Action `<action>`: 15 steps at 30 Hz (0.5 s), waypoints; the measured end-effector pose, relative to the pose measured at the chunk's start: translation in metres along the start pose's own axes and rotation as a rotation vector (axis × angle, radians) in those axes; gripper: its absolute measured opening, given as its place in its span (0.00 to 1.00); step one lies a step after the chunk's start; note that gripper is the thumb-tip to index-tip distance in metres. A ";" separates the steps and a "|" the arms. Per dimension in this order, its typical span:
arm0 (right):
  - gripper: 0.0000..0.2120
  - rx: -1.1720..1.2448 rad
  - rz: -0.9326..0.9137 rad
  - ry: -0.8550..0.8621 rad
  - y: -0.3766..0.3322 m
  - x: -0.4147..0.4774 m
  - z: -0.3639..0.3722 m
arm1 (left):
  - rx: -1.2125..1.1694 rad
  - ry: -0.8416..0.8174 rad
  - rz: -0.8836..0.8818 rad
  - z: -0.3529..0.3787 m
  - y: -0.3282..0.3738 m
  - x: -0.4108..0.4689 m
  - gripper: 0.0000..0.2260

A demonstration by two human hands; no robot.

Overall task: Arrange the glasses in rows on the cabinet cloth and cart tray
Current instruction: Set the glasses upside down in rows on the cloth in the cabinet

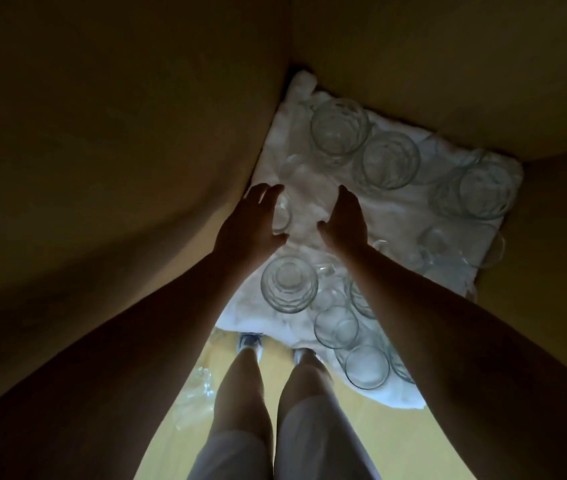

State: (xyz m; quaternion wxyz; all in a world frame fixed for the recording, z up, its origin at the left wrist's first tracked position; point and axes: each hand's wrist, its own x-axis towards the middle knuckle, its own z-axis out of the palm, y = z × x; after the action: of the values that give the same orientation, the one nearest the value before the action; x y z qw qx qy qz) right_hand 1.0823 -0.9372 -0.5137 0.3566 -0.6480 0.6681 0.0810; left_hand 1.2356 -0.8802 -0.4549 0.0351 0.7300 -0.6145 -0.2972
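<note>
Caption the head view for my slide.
Left hand and right hand reach over a white cloth set with clear glasses inside a dim cabinet.

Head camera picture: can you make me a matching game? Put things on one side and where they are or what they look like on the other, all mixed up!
Things
1. cloth
2. shoe
3. left hand
4. farthest glass

Clues
A. near the cloth's back corner
B. down on the yellow floor
C. white and crumpled
D. next to a small glass, close to the cabinet wall

Pairs: 1-C, 2-B, 3-D, 4-A
</note>
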 end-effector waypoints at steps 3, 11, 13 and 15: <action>0.38 0.032 0.016 -0.022 0.004 -0.002 -0.005 | 0.012 -0.025 0.060 0.004 0.006 0.012 0.37; 0.17 0.039 -0.171 0.352 0.018 -0.016 -0.042 | 0.203 -0.181 0.015 -0.002 0.030 0.018 0.39; 0.15 0.037 -0.213 0.501 0.022 -0.014 -0.054 | 0.230 -0.203 0.018 -0.009 0.039 0.026 0.38; 0.18 0.013 -0.219 0.530 0.027 -0.007 -0.065 | 0.193 -0.151 0.062 -0.016 0.047 0.041 0.35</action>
State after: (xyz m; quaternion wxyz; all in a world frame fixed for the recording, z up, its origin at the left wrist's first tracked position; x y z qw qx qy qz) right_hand 1.0329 -0.9649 -0.4715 0.1804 -0.7126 0.6645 -0.1345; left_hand 1.2049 -0.9339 -0.4386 -0.0727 0.6862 -0.6632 -0.2898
